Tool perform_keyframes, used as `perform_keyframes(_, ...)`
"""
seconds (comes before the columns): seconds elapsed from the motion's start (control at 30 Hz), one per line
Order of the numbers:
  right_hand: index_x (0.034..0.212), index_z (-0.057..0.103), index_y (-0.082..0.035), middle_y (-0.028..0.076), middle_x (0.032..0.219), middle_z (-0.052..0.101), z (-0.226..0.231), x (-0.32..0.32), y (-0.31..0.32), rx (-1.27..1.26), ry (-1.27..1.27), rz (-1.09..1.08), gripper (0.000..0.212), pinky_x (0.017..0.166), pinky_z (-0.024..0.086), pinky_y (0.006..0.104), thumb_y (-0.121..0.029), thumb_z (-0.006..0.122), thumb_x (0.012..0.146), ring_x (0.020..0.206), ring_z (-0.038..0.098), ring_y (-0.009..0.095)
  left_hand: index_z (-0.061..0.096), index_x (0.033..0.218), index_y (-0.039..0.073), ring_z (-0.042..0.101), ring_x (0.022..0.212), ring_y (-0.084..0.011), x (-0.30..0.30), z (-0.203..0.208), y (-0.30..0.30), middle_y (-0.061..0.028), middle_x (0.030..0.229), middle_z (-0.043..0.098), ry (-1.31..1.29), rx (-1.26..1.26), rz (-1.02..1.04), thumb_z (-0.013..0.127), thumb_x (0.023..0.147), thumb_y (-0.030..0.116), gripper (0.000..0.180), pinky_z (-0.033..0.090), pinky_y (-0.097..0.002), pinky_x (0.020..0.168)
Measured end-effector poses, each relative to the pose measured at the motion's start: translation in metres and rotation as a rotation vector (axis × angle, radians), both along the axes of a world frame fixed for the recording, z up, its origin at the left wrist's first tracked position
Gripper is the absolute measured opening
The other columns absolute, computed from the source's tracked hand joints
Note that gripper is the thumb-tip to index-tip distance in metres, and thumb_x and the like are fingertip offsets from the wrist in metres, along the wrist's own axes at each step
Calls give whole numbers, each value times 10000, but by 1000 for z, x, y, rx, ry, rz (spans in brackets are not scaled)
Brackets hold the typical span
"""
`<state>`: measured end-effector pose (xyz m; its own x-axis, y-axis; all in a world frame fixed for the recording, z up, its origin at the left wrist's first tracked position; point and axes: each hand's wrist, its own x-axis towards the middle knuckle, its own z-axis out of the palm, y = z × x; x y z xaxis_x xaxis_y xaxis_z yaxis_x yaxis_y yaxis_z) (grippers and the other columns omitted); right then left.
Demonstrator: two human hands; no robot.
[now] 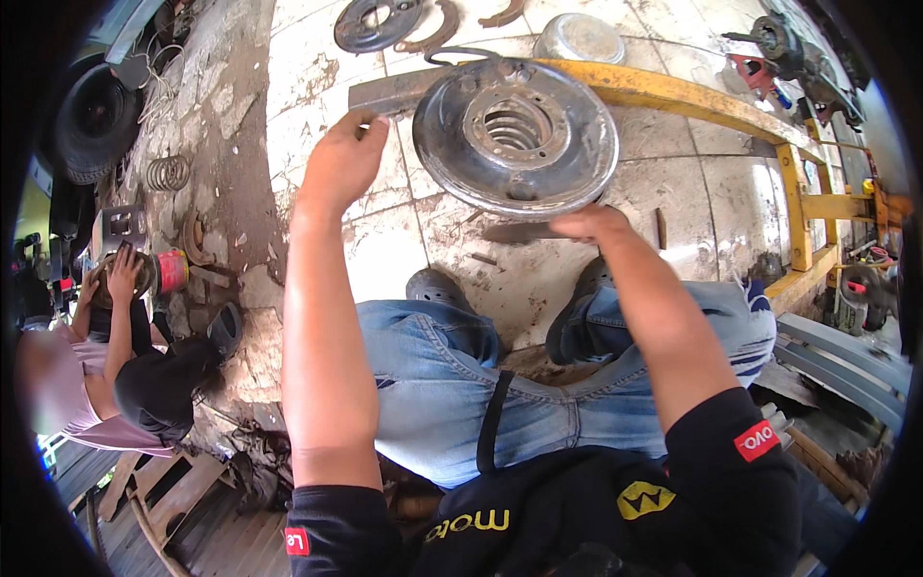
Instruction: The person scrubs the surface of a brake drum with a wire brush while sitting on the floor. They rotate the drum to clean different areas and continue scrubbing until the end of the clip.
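Black dished plate with a central opening, over the yellow beam and hiding part of it, above the tiled floor. The left hand, fingers half curled, is near the plate's left rim; whether it grips anything cannot be told. The right hand grasps a dark flat tool at the plate's near rim. A metal bowl and curved shoe lie toward the floor's far edge; a coil spring lies beyond its left edge.

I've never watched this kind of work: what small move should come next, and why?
Perhaps bring the left hand to the left edge of the round, black metal plate to steady it: that hand is clear of the plate, while the right hand, close to the near rim, holds a dark, flat, elongated tool.
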<state>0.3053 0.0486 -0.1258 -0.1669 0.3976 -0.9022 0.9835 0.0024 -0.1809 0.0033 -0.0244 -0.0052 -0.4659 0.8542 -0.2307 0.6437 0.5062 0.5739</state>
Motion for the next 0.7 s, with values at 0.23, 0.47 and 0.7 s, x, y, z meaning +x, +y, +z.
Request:
perform_keyframes(0.23,1051,651,-29,117,885,661,58,127,82,306,-38,-37,286,551,513,378,-205,570,840,701,643,210,387,1398,-144,484,1308,-395,31,-37,13,-328,1373,495,21,-108,-171,451,946,436,738,372,-379,1107)
perform_keyframes(0.47,1053,631,-36,92,835,641,76,167,74,419,43,-325,248,535,513,381,-150,517,865,687,636,186,480,1199,-191,682,892,-320,49,-42,28,-279,1117,637,-253,-359,-123,418,947,353,602,579,-381,738)
perform_keyframes(0.7,956,661,21,111,774,674,-37,150,70,311,-123,-206,238,562,544,436,-121,505,847,707,681,233,410,1244,-221,640,1013,-373,35,-76,37,-326,1220,562,-236,-68,131,497,924,342,653,540,-420,814)
